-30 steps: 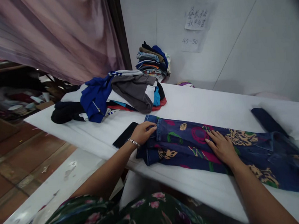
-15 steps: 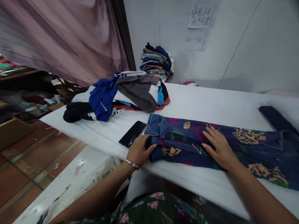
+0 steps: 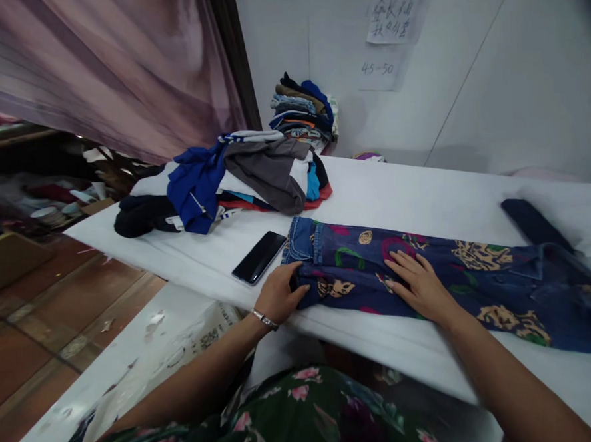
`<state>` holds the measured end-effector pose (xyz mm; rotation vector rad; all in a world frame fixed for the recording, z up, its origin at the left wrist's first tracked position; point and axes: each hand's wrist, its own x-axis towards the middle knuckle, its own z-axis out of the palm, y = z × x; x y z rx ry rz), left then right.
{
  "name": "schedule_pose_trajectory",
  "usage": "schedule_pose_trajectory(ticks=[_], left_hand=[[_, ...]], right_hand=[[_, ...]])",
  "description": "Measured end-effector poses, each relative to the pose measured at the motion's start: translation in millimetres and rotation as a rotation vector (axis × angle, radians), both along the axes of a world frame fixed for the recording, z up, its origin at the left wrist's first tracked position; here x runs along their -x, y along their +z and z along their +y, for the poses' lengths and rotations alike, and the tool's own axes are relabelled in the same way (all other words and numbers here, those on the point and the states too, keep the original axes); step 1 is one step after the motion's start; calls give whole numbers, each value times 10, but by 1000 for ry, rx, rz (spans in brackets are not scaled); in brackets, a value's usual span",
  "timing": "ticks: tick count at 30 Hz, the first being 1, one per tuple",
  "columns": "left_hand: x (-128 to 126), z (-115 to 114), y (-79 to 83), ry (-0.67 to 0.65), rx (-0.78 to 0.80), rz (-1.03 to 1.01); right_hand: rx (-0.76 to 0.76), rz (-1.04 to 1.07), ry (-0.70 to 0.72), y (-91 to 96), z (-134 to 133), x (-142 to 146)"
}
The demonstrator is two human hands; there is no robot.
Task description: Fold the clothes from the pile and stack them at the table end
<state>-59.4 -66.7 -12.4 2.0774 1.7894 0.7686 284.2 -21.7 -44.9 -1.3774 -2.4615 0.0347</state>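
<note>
A dark blue denim garment [image 3: 347, 251] with tan, green and magenta prints lies stretched lengthwise along the table, folded into a long strip. At its left end my left hand [image 3: 278, 294] is closed on the near corner, thumb and fingers bent round the edge. My right hand [image 3: 422, 286] rests palm down on the middle of the cloth, fingers spread and holding nothing. Further right, a flap and seams show on the garment, and its far right end is blurred. A black phone [image 3: 258, 257] lies just beyond my left hand.
The garment lies on a white table [image 3: 384, 192]. A loose heap of clothes [image 3: 265, 173] sits at the back left, with a folded stack [image 3: 301, 110] behind it. A dark strip of cloth [image 3: 536, 223] lies at the right. Handwritten papers [image 3: 390, 18] hang on the wall.
My right hand has slid a little to the left and nearer over the garment. My left hand keeps its hold on the corner. The whole view has shifted slightly.
</note>
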Motion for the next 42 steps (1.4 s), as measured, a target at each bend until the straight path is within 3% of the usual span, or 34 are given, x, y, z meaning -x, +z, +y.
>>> schedule_pose_trajectory(ticks=[5,12,20,30,33,37,42], left_hand=[[-11,89,-16,47,-34,-247],[69,215,-41,122,-82,-308],[180,332,57,-24,190,-26],[194,257,-19,106,205,-27],[189,274,-16,114,211,-47],[126,327,12,113,188,17],[62,389,23,131,168,9]], right_hand=[[-49,59,51,58,-45,34],[33,50,152,48,-47,54],[44,41,151,56,-45,52],[-30,115,180,74,-61,61],[-57,146,244,176,-96,225],[-32,136,327,329,-123,685],[-18,-68,250,416,-44,1309]])
